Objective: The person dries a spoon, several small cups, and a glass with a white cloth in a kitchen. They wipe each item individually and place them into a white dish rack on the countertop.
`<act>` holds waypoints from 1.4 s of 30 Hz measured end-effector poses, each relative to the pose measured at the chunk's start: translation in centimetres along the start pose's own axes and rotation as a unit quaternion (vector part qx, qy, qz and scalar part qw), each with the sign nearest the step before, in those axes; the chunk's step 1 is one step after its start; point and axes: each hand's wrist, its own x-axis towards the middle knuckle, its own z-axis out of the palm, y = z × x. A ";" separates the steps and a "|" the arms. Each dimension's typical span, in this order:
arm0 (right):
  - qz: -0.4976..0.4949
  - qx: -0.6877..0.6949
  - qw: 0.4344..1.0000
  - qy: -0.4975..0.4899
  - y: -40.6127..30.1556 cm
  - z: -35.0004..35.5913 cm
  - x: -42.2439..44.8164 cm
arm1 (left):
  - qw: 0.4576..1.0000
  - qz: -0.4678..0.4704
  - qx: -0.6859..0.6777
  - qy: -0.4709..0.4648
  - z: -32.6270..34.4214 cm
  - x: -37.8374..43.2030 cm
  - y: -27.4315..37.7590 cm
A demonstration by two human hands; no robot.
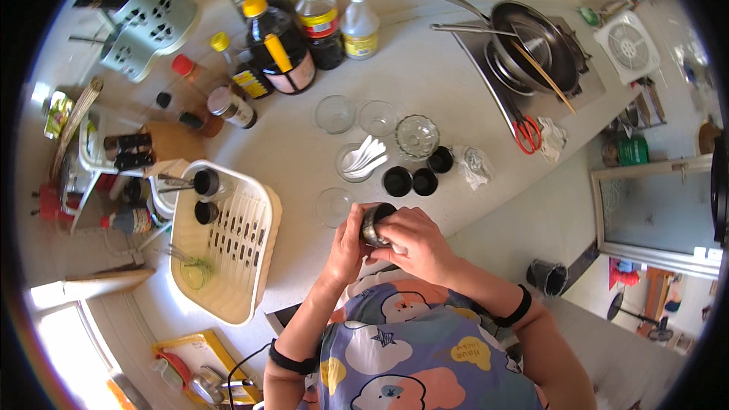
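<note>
My left hand (pixel 343 247) grips the side of a dark round cup (pixel 371 228) in front of my chest. On the same cup's near side is my right hand (pixel 421 242), its fingers over the rim. A bit of white material (pixel 400 249) shows under the right hand; what it is I cannot tell. Just beyond stand three black cups (pixel 397 181) and a scalloped glass bowl (pixel 417 136). White spoons (pixel 364 158) lie in a clear glass bowl (pixel 347 175). Another clear bowl (pixel 334 206) sits near my left hand. A crumpled white tissue (pixel 475 167) lies to the right.
At left, a cream drying basket (pixel 273 222) holds two dark cups (pixel 205 182) and a greenish glass (pixel 196 273). Several sauce bottles (pixel 279 51) line the back. A wok (pixel 527 14) with chopsticks (pixel 544 75) rests on the stove, red-handled scissors (pixel 528 134) beside it. Two glass bowls (pixel 335 115) stand mid-counter.
</note>
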 end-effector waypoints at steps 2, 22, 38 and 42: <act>-0.061 -0.025 0.997 -0.045 -0.9 0.0 1.4 | 1.000 -0.006 0.013 0.015 -0.8 -0.4 1.4; -0.016 -0.034 0.995 -0.088 -3.4 3.4 6.6 | 0.878 0.329 0.283 0.201 -3.7 -3.5 4.1; 0.007 0.037 0.999 -0.016 -5.7 2.2 6.3 | 0.896 0.365 0.199 0.153 -2.7 -2.0 4.9; -0.015 0.010 0.998 -0.063 -4.7 1.3 7.1 | 0.966 0.198 0.125 0.112 -2.8 -2.0 5.6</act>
